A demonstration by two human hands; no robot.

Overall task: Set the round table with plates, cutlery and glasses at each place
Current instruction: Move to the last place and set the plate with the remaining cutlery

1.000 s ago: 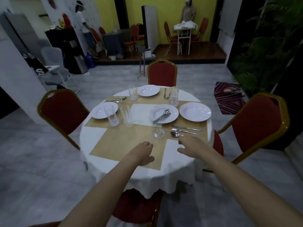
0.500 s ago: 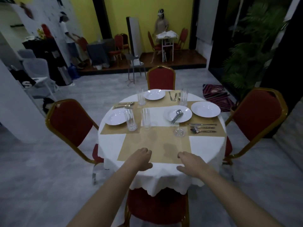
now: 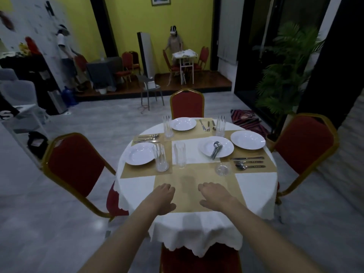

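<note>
The round table wears a white cloth with tan mats. White plates sit at the left place, the far place and the right place. Another plate near the middle carries cutlery. Tall glasses stand by the left plate, at the centre and either side of the far plate. A low glass sits beside the right place's cutlery. My left hand and right hand hover over the near mat, fingers loosely curled, holding nothing.
Red chairs with gold frames ring the table: left, far, right and near under the cloth's edge. A potted plant stands behind the right chair. Two people stand far back by other tables.
Both hands have drawn back from the low glass and right-hand cutlery to the near mat. The view has lifted and pulled away from the table. Nothing on the table moved.
</note>
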